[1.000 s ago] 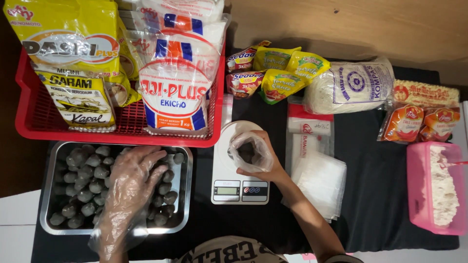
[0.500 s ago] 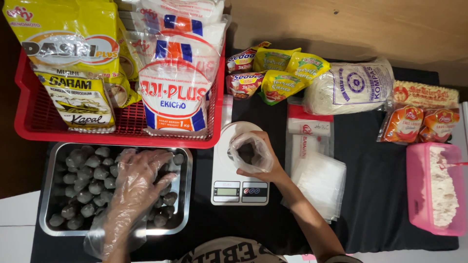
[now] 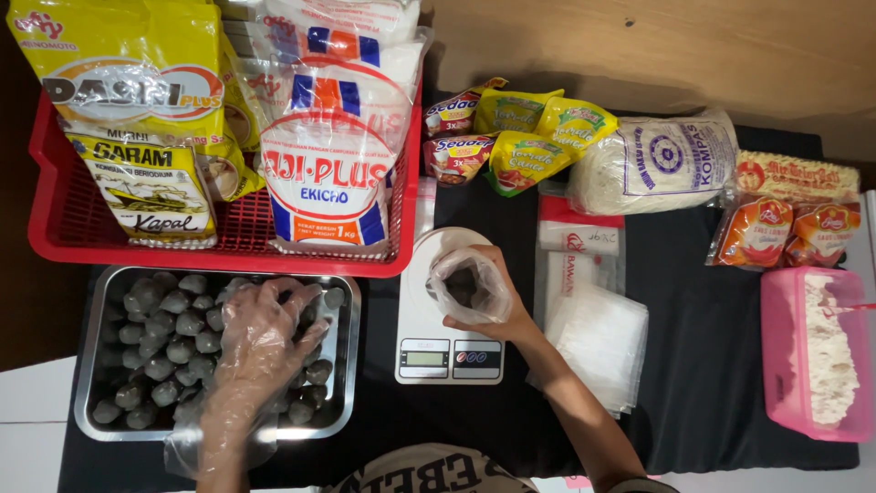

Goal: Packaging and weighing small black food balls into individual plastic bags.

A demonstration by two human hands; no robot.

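So the left hand (image 3: pixel 260 342), in a loose clear plastic glove, was down in the metal tray (image 3: pixel 342 365) at the near left corner of the table, fingers curled over the grey meatballs (image 3: pixel 160 342). Couldn't tell if it had actually closed on one or was just resting on the pile. The right hand (image 3: pixel 493 306) was wrapped around a small clear plastic bag (image 3: pixel 465 285), holding its mouth open on top of the white kitchen scale (image 3: pixel 447 351) near the front middle of the table. Red basket (image 3: pixel 55 237) full of seasoning packs sat right behind the tray, a stack of empty clear bags (image 3: pixel 598 342) lay just right of the scale, and a pink tub (image 3: pixel 776 365) with white powder was over at the right edge.
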